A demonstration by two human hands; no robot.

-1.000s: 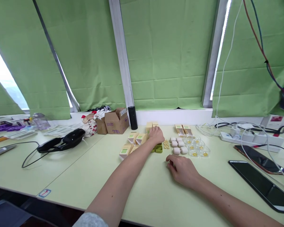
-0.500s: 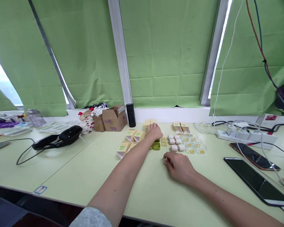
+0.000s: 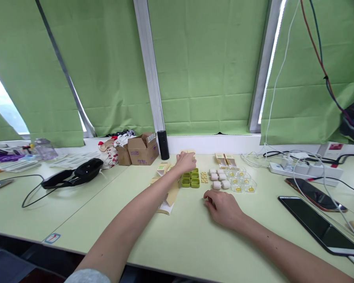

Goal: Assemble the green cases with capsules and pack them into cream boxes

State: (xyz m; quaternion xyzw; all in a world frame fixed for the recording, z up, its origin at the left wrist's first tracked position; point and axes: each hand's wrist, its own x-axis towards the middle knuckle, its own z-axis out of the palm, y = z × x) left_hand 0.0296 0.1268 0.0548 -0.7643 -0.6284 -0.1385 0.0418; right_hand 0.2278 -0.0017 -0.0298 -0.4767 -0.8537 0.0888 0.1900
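My left hand (image 3: 186, 162) reaches to the far side of the table, its fingers curled against folded cream card boxes (image 3: 189, 151); what lies in its grip is hidden. Under that forearm are more folded card boxes (image 3: 173, 192), one tipped with its white end showing. Just right of the left hand sit small green square trays (image 3: 190, 182). My right hand (image 3: 225, 208) rests on the table, loosely curled, thumb apart from the fingers, holding nothing. Beyond it are small yellow pieces (image 3: 204, 178), white marshmallow-like cylinders (image 3: 216, 185) and clear cups with yellow centres (image 3: 236, 188).
Two more folded card pieces (image 3: 225, 160) lie at the back. On the right are a power strip (image 3: 305, 171), cables and two phones, one a large black phone (image 3: 321, 224). A black strapped device (image 3: 73, 173), a cardboard box (image 3: 143, 149) and a black cylinder (image 3: 163, 144) stand left.
My left hand has shifted slightly left and its fingers have curled. The card boxes beneath the left forearm have been displaced, one tipping towards me. More green trays show. My right hand stays put.
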